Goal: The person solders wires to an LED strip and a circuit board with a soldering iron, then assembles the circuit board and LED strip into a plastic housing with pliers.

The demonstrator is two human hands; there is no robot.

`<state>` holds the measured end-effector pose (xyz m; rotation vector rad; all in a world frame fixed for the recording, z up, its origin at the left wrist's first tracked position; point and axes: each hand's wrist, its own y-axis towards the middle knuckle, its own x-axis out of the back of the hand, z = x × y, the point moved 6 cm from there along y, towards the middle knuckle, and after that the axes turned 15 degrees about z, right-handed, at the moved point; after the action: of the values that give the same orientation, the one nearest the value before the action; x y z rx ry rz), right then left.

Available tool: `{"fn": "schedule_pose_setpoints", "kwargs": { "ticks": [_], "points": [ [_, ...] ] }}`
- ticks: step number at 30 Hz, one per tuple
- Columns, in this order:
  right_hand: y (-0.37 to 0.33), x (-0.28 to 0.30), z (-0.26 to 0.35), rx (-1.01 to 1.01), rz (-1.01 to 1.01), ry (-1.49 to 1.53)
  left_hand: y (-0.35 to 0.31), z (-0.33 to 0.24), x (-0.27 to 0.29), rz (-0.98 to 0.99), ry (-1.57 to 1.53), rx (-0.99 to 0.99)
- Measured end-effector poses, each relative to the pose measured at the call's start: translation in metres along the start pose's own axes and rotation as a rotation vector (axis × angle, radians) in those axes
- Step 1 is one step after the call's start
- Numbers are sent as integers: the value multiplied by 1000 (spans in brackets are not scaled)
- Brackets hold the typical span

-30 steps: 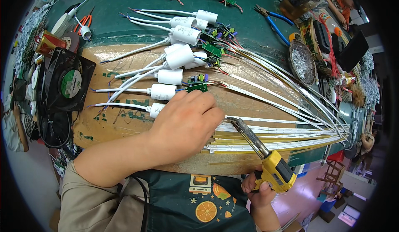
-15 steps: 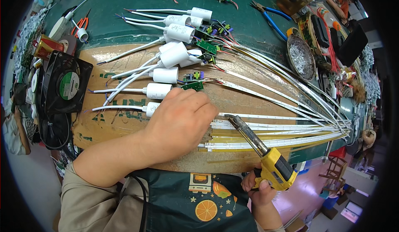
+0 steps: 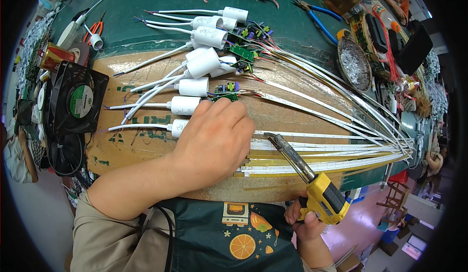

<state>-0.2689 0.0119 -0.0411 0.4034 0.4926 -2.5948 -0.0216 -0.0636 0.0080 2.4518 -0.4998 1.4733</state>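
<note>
My left hand (image 3: 214, 138) is closed beside the nearest white cylindrical lamp cap (image 3: 179, 127); whatever its fingers pinch is hidden beneath them. From its far side a white LED strip (image 3: 312, 134) runs out to the right. My right hand (image 3: 307, 221) grips a yellow soldering gun (image 3: 325, 199) by its handle. The gun's dark tip slants up and left, close to that strip near my left fingers; I cannot tell whether they touch. Above my left hand lie several white caps (image 3: 204, 63) with wires, and green circuit boards (image 3: 225, 98) wired to LED strips.
Loose LED strips (image 3: 312, 168) lie along the table's near side. A black fan (image 3: 77, 99) stands at left. To the right are a dish of silvery scraps (image 3: 355, 65) and blue-handled pliers (image 3: 321, 21). A brown board (image 3: 141, 157) covers part of the green table.
My left hand has edged slightly farther from me, now overlapping the lower edge of a green circuit board. The soldering gun has barely moved.
</note>
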Motion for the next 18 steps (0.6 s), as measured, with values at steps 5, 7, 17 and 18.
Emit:
{"fn": "schedule_pose_setpoints", "kwargs": {
  "ticks": [5,7,17,18],
  "points": [
    [0,-6,1,-26,25,18,0,0,2,-11,-8,-3],
    [1,-7,0,-29,26,16,0,0,2,-9,0,0],
    [4,-8,-6,-75,25,45,3,0,4,8,-34,14],
    [5,-8,-5,-73,18,34,3,0,4,8,-34,14]
  ]
}}
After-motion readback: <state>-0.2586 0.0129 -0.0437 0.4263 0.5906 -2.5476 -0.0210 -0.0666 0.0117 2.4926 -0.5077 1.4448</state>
